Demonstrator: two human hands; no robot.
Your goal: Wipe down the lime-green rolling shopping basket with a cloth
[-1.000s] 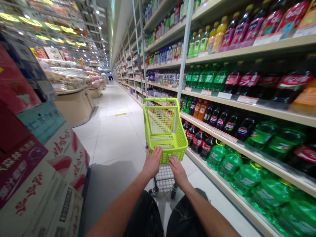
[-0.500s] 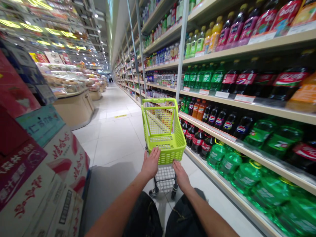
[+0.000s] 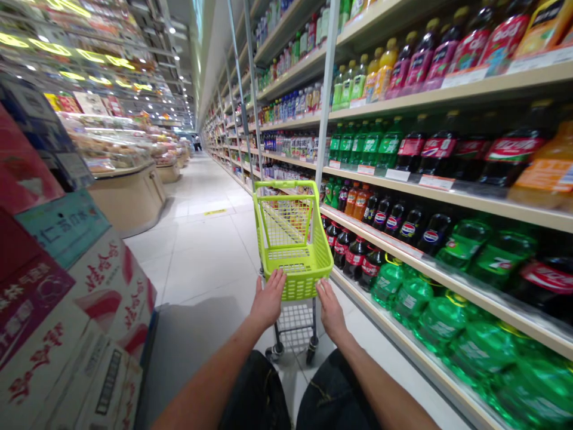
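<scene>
A lime-green plastic basket tops a small shopping cart in front of my knees, and nothing lies in it. My left hand is open, its fingers stretched out against the left part of the near basket wall. At the right corner of that wall is my right hand, also open with straight fingers; whether it touches the plastic, I cannot tell. Under the basket are a grey wire lower rack and dark caster wheels.
Shelves of bottled drinks line the right side, with large green bottles at the bottom. Stacked cartons stand close on the left. A white tiled aisle runs ahead past a rounded display counter.
My right hand has risen slightly along the basket's right corner and its fingers show more. The whole scene has shifted a little to the left in view.
</scene>
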